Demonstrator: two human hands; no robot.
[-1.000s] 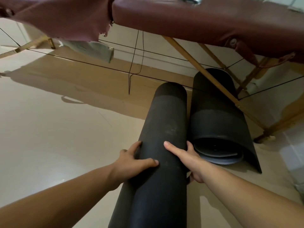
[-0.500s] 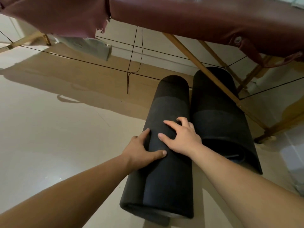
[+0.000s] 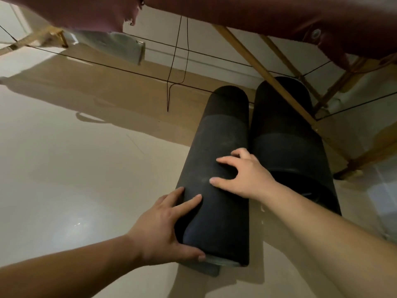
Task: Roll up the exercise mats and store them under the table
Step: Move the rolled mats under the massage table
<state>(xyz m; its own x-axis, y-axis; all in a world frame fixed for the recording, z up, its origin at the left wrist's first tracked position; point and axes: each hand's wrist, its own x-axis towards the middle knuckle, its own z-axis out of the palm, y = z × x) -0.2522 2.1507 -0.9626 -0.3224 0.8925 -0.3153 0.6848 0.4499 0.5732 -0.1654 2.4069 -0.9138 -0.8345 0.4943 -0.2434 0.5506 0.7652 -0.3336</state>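
Head view: the left hand [image 3: 163,229] cups the near end of the rolled mat [image 3: 221,147] with spread fingers and the right hand [image 3: 247,177] presses open on top, apparently to push it along the floor [image 3: 64,168] beside the second mat [image 3: 285,130] under the counter [image 3: 236,11].

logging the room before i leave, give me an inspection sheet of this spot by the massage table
surface: pale glossy tiled floor
job's things: left rolled mat and right rolled mat lie side by side, far ends under the massage table
clutter: pale blurred item hanging under the table, cannot tell what
hands: left hand presses the left rolled mat's near end; right hand rests on its top
cables: black cables strung between the wooden legs, one loop hanging
surroundings: white wall behind
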